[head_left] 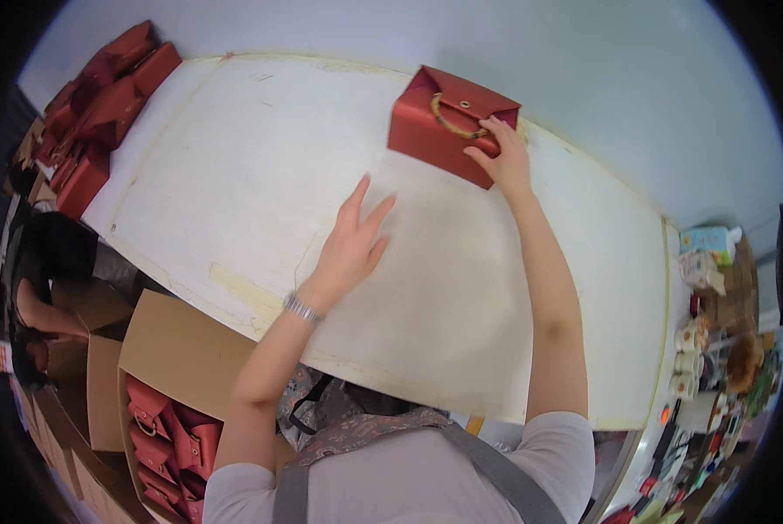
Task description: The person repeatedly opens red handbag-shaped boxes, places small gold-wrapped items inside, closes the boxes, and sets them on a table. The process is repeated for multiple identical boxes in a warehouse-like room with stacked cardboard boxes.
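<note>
A red handbag [431,144] with a curved, mottled handle and small metal fittings stands upright at the back of the white table [234,157]. My right hand [505,157] grips the right part of this bag, fingertips at the end of the handle and thumb on the front face. My left hand [352,240], wearing a silver wristband, is raised over the table below and left of the bag, fingers spread and holding nothing.
Several red bags [112,113] are piled at the far left. An open carton [190,323] holds more, lower left. A co-worker's arm [51,310] reaches among cartons at left. A pale wall [583,70] backs the table. Assorted items [706,358] crowd the right side.
</note>
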### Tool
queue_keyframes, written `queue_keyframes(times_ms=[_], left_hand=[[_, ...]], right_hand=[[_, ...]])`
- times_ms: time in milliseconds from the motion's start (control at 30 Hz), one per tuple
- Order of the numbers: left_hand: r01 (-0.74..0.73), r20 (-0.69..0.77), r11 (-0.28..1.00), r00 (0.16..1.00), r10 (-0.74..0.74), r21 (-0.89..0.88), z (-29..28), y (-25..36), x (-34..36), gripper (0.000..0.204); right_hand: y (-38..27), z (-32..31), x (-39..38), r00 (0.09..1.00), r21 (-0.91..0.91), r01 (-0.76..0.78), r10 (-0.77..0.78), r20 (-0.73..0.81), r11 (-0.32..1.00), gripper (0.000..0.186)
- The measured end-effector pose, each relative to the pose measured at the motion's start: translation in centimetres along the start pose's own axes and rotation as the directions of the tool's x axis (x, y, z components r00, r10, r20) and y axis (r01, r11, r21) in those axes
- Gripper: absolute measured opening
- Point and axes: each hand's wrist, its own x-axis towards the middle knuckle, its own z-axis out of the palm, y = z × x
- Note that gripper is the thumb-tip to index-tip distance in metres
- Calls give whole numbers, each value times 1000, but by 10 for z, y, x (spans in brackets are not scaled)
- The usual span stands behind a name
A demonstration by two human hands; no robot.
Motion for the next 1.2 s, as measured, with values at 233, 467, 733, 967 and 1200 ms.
queue_keyframes(times_ms=[233, 467, 733, 967, 1200], left_hand=[[458, -418, 866, 840, -347, 201, -76, -32, -176, 45], [925, -876, 380, 193, -442, 12, -88, -56, -404, 46], [821, -655, -489, -546, -522, -295, -129, -114, -558, 116], [728, -581, -358, -684, -442, -585, -113, -84, -626, 96], [424, -439, 163, -713, -547, -891, -93, -57, -606, 55]], right_hand=[[98, 68, 43, 994, 290, -64, 34, 108, 955, 48], [133, 51, 73, 970, -387, 229, -178, 164, 893, 61], [-58, 56, -35, 941, -306, 337, -305, 149, 891, 47], [-269, 61, -113, 803, 463, 338, -508, 313, 820, 37], [-438, 104, -136, 472, 894, 322, -871, 135, 313, 35]])
